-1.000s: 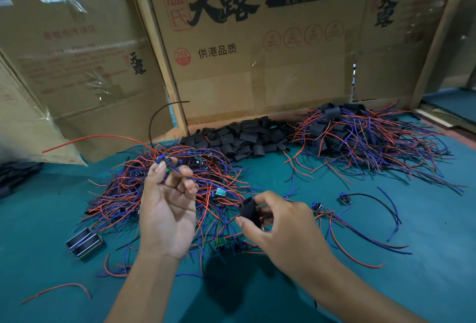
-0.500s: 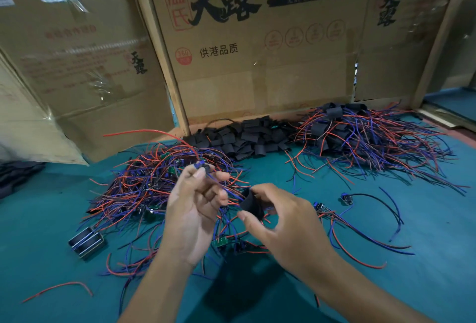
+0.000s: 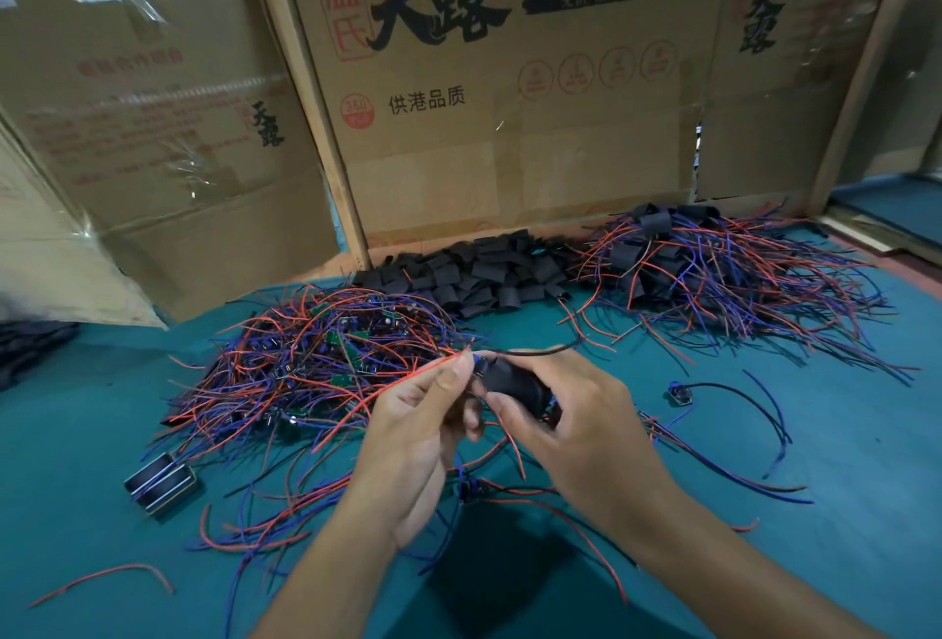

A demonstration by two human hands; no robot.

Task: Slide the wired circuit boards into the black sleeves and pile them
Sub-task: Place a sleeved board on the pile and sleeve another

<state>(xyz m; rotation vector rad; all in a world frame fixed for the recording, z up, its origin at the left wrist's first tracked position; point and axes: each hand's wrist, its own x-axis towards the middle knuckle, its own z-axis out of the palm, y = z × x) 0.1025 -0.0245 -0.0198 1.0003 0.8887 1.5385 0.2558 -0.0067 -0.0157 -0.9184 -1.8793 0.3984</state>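
Both hands meet mid-frame over the green table (image 3: 841,511). The right hand (image 3: 586,434) is curled around a black sleeve (image 3: 515,383), and the left hand (image 3: 423,414) pinches the board's wires (image 3: 408,383) right at the sleeve's mouth. The unsleeved wire heap (image 3: 316,363) sits left of center, spare sleeves (image 3: 469,276) are piled along the cardboard wall (image 3: 509,129), and the finished pile (image 3: 713,271) is upper right. Open table at lower right, with a few loose boards (image 3: 680,391).

Small assembly workshop, teal bench (image 3: 841,511) heaped with red and blue wired circuit boards (image 3: 326,363), loose black sleeves (image 3: 474,276), a finished pile (image 3: 713,271), flattened cardboard cartons (image 3: 509,103) as backdrop
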